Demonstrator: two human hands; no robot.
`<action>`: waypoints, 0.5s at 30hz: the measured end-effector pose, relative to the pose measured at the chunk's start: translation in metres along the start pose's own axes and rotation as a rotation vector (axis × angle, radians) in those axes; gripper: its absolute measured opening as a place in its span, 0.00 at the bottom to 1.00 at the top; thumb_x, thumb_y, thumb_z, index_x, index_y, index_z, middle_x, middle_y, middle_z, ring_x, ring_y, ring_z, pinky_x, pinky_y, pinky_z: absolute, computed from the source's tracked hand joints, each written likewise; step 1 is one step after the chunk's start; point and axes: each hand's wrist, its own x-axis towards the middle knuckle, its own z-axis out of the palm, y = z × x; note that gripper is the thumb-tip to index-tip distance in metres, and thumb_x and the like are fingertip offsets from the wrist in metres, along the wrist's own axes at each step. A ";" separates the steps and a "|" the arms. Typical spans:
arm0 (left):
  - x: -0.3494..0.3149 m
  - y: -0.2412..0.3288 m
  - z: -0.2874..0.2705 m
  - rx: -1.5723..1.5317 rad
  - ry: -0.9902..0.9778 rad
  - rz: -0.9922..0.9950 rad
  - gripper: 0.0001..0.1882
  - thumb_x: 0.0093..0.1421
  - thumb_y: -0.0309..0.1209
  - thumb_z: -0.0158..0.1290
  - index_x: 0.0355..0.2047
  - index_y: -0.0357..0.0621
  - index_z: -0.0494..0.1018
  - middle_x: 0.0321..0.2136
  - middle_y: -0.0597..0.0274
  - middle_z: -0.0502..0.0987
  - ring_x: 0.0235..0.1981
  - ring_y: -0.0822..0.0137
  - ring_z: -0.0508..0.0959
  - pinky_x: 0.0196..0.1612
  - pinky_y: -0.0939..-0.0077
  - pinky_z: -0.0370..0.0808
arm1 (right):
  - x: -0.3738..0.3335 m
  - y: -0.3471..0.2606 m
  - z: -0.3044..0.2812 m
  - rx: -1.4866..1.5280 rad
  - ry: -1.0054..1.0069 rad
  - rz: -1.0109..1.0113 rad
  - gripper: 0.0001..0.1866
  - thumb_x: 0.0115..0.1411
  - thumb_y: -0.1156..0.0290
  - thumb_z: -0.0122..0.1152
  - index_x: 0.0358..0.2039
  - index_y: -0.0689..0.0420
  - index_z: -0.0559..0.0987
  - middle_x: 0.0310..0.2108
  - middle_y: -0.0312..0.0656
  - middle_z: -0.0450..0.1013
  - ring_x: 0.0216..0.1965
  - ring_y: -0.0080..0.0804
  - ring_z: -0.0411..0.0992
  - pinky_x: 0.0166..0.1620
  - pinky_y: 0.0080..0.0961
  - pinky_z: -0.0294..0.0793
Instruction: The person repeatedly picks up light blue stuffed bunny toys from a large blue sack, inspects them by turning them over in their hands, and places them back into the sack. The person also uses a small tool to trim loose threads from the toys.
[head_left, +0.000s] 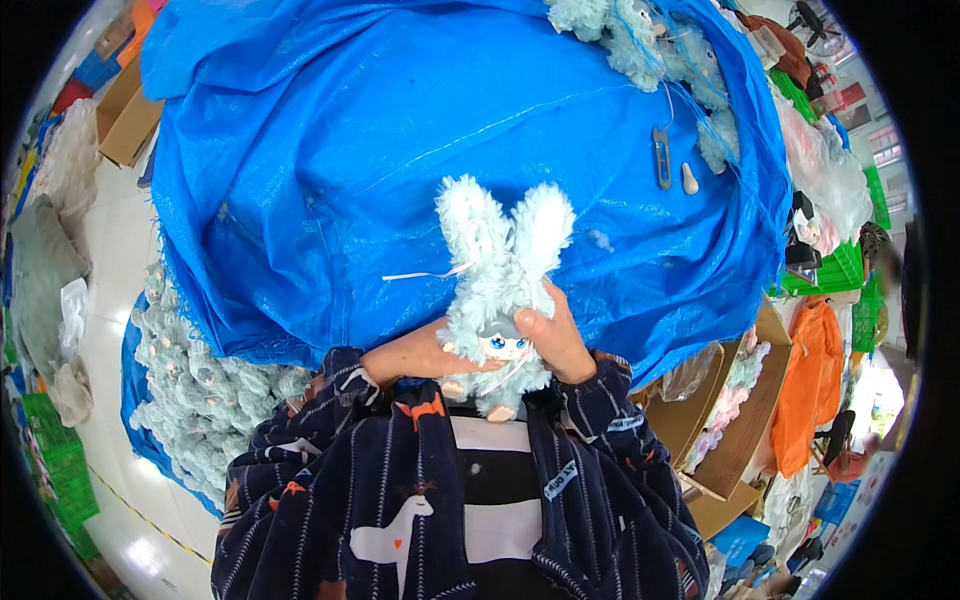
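A pale blue-green plush doll with long fluffy bunny ears and a small face with blue eyes is held upright against my front. From the left, my left hand reaches across its body, its fingers partly hidden by the fur. My right hand grips the right side of its head, the thumb beside the face. A thin pale ribbon sticks out leftward from the base of one ear. The doll's small feet hang just above my lap.
A blue tarp sheet covers the work surface. On it lie thread snips and a small pale bulb-shaped piece, near more plush dolls. Many plush pieces fill a blue-lined pile at left. A cardboard box stands at right.
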 end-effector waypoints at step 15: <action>0.006 -0.020 0.019 -0.211 0.369 0.196 0.26 0.47 0.24 0.58 0.48 0.37 0.62 0.42 0.62 0.70 0.42 0.74 0.68 0.45 0.78 0.66 | 0.015 0.001 0.010 -0.106 0.287 -0.304 0.10 0.56 0.68 0.53 0.29 0.64 0.73 0.24 0.31 0.68 0.27 0.13 0.60 0.28 0.14 0.61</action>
